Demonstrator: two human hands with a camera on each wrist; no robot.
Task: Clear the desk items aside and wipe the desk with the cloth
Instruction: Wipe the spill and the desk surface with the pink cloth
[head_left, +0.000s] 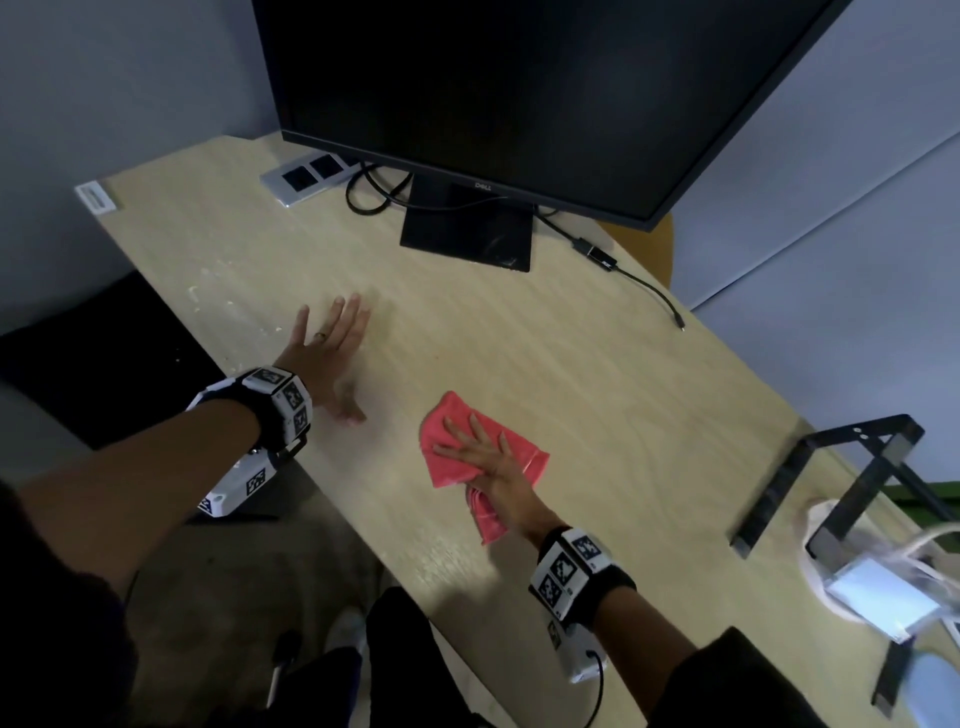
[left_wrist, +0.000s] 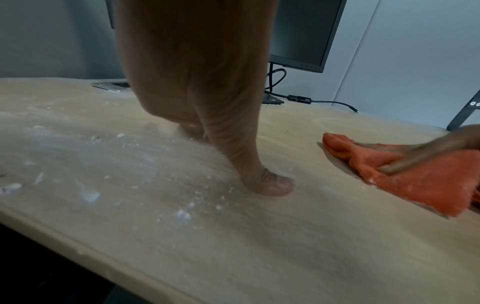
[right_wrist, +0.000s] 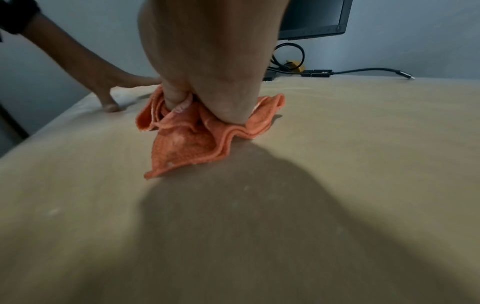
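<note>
Monitor (head_left: 498, 93) bezel reads "DELL", seen upside down from the head view; adapter (head_left: 597, 253) on the cable (head_left: 649, 288) carries small white lettering, too blurred to read. Wrist bands show black-and-white square markers, no text. Right hand (head_left: 496, 467): fingers straight and spread, palm down, pressing flat on the cloth (head_left: 457, 457); right wrist view shows the heel of the palm bearing on bunched folds, with the thumb tip (right_wrist: 176, 98) tucked among them. Left hand (head_left: 324, 345): fingers straight, close together, thumb (left_wrist: 275, 185) splayed wide, tip down on the desk (head_left: 597, 364); holds nothing, ring on 1 finger. Cloth is pink-red, crumpled, lying near the front-centre of the desk, just right of the left hand and apart from it; long axis runs from far-left to near-right, with a loose tail trailing out under the wrist toward the near edge. White crumbs and powdery smears (left_wrist: 91, 193) lie on the desk around and left of the left hand. Black stand (head_left: 831, 478) and white cable bundle (head_left: 831, 571) sit at the right end; socket plate (head_left: 306, 176) lies left of the monitor base.
</note>
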